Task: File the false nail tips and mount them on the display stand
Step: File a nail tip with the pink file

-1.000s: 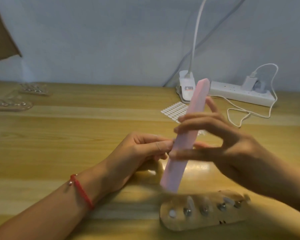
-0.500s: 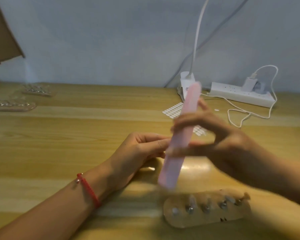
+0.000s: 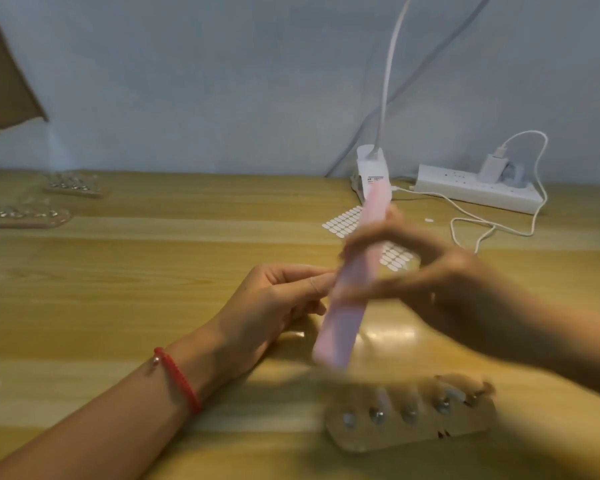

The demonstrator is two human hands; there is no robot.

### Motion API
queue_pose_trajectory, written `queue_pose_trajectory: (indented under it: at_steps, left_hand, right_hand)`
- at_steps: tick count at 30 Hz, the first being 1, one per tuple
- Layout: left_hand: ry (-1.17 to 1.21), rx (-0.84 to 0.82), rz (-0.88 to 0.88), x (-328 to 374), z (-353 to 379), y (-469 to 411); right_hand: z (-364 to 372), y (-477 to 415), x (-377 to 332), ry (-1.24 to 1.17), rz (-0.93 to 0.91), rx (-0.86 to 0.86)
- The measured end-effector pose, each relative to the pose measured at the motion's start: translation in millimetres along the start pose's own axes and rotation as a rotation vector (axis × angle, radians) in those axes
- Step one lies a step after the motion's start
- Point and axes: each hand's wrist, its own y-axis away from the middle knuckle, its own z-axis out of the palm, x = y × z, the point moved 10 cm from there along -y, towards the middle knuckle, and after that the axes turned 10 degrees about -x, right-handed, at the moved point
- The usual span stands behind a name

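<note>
- Head view: the left hand (image 3: 278, 299) has its fingers curled, thumb and forefinger pinched together right against the nail file (image 3: 352, 292). A faint curved edge at the fingertips looks like a clear nail tip (image 3: 314, 285), though it is too small to be sure.
- The right hand (image 3: 430, 282), blurred with motion, grips the pink file near its middle. Its fingers wrap across the front and hold it nearly upright, tilted slightly to the right.
- By my judgement the filing step is under way on this one tip; mounting it is not yet done.
- The display stand (image 3: 409, 424) lies flat on the surface (image 3: 118, 306), near the person and just below the file's lower end. It shows a row of about five small shiny mounts. Blur hides whether tips already sit on them, so I cannot tell how many are left.
- Two more stands (image 3: 21, 216) lie at the far left, well apart from the hands, each holding a row of small glinting pieces.
- A sheet of white adhesive tabs (image 3: 347, 220) lies behind the file, with a power strip (image 3: 475, 192) beyond it by the wall.
</note>
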Motion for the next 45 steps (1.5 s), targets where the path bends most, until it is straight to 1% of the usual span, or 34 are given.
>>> queue_pose_trajectory:
  at_steps: [2,3,5,6,7,8,10,11,12,13,16,17,21,24,25,28,31,32,35,37,39,40,43,44,45]
  left_hand:
    - [0.016,0.004,0.001,-1,0,0]
    - [0.021,-0.006,0.004,-1,1,0]
    - [-0.001,-0.021,0.006,0,3,0]
    - [-0.013,-0.016,0.008,0,2,0]
    - [-0.011,-0.003,0.010,0,-1,0]
    - [-0.012,0.008,0.010,0,-3,0]
    - [-0.057,-0.002,0.005,0,-5,0]
    - [-0.077,-0.011,0.007,0,-4,0]
    - [-0.079,-0.009,0.016,0,-4,0]
    - [-0.076,-0.001,0.029,1,-4,-1]
    - [-0.077,0.011,0.054,1,0,-3]
    - [-0.070,0.012,0.067,2,1,-2]
    - [-0.099,0.035,0.118,7,-2,1]
    - [-0.130,0.022,0.134,8,1,1]
    - [-0.141,0.029,0.133,8,0,1]
    - [-0.153,0.058,0.139,8,-2,0]
    - [-0.127,0.069,0.169,10,-2,0]
    - [-0.126,0.081,0.168,10,-3,0]
    - [-0.178,0.098,0.162,8,-5,1]
    - [-0.164,0.098,0.183,10,-4,0]
    - [-0.199,0.118,0.203,14,-6,1]
    - [-0.227,0.125,0.206,16,-6,2]
    - [-0.257,0.117,0.141,14,-2,6]
    - [-0.266,0.129,0.114,14,-2,8]
    - [-0.287,0.158,0.096,15,-4,10]
  right_hand:
    - [-17,1,15,-0.020,0.097,0.083]
    - [-13,0,11,-0.029,0.082,0.076]
    - [9,0,-7,-0.020,-0.020,0.008]
    - [12,2,-8,-0.011,-0.038,-0.014]
    - [3,3,4,-0.003,0.001,0.006]
    - [-13,6,26,0.013,0.093,0.067]
    - [-49,19,73,-0.010,0.332,0.201]
    - [-58,26,84,-0.048,0.390,0.236]
    - [-59,32,84,-0.084,0.387,0.250]
    - [-52,30,73,-0.119,0.341,0.240]
    - [-15,12,20,-0.182,0.134,0.079]
    - [-8,7,14,-0.192,0.113,0.033]
    - [-18,4,30,-0.189,0.252,0.077]
    - [-4,1,10,-0.170,0.144,-0.030]
    - [-4,1,12,-0.161,0.149,-0.032]
    - [-15,6,29,-0.164,0.272,0.058]
    - [0,0,12,-0.182,0.166,-0.009]
    - [1,-1,13,-0.189,0.174,-0.017]
    - [-10,6,31,-0.188,0.288,0.038]
    - [-4,-1,15,-0.136,0.208,-0.005]
    - [7,-5,3,-0.105,0.119,-0.062]
    - [3,-5,13,-0.108,0.150,-0.041]
    - [-32,19,73,-0.099,0.448,0.106]
    - [-40,31,83,-0.095,0.494,0.140]
    - [-43,43,85,-0.100,0.502,0.169]
